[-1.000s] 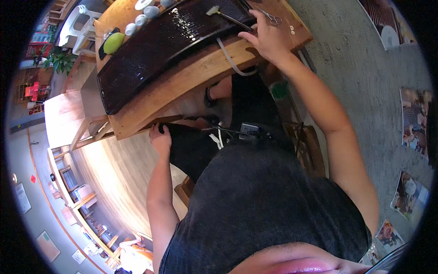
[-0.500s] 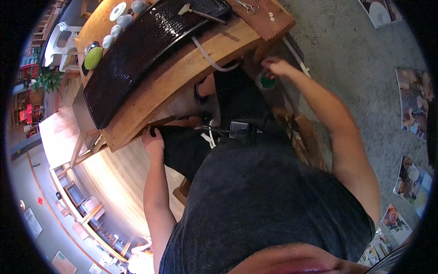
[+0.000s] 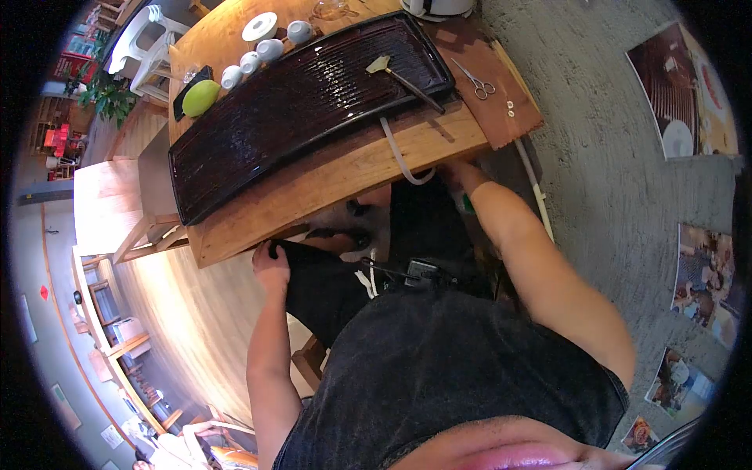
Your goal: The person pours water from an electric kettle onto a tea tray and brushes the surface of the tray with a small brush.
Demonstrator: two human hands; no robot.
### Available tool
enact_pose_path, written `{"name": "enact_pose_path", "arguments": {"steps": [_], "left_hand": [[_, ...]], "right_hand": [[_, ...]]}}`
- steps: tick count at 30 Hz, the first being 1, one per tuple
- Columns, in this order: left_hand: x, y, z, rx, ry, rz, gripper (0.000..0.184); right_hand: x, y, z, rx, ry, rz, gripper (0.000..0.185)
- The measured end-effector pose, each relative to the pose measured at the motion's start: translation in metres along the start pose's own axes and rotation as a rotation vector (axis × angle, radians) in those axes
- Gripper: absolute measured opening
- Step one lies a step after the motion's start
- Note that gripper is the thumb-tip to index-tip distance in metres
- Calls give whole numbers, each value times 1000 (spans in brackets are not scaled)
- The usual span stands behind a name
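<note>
My left hand (image 3: 270, 265) rests on the knee of my black shorts (image 3: 321, 274), just below the table's front edge, its fingers spread over the cloth. My right hand (image 3: 462, 174) reaches under the wooden table (image 3: 329, 180) near its right corner; the fingers are hidden in shadow there. A pale flexible tube (image 3: 398, 153) hangs over the edge close to that hand and loops under the table. A sliver of something green (image 3: 468, 205) shows beside my right forearm. Above lies a wet dark tea tray (image 3: 274, 133), with a flat-headed brush (image 3: 403, 81) across its right end.
Several small cups (image 3: 269, 51), a white lidded dish (image 3: 259, 27) and a green fruit (image 3: 201, 99) stand behind the tray. Scissors (image 3: 479, 86) lie on a brown mat (image 3: 501, 129) at right. A pale pole (image 3: 539, 196) leans beside the table.
My right hand has moved from above the green thing to under the table corner, out of sight. The view has shifted, showing more tabletop. My left hand stays on the knee.
</note>
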State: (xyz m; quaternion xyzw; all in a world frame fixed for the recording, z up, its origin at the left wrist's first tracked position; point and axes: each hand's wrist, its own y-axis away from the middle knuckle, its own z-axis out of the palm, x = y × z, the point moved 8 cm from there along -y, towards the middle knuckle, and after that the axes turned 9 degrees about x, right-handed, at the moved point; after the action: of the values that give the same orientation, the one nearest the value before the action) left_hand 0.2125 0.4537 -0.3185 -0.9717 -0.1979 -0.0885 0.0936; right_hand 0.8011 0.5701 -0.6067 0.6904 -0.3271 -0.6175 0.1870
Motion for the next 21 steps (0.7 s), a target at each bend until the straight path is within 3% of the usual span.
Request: {"name": "enact_pose_path", "arguments": {"steps": [2,6,7,9,11,21], "left_hand": [[-1,-2,2,1,-10,7,41],[-3,-8,7,-46,-12,5,41],[-2,-7,6,-50,-11,0,41],[-2,-6,3,-29,-36,-9,42],[-3,-5,3,-27,-38,-9,42],[-1,-8,0,-112,-48,-61,47]], "right_hand": [[5,20,7,-35,-433,324,36],[16,12,-8,66,-320,306,48],[8,5,-3,-46,-124,86,37],[-1,-6,4,-162,78,-129,28],[29,2,-2,115,-752,627,26],[2,2,1,-12,-384,346,29]]}}
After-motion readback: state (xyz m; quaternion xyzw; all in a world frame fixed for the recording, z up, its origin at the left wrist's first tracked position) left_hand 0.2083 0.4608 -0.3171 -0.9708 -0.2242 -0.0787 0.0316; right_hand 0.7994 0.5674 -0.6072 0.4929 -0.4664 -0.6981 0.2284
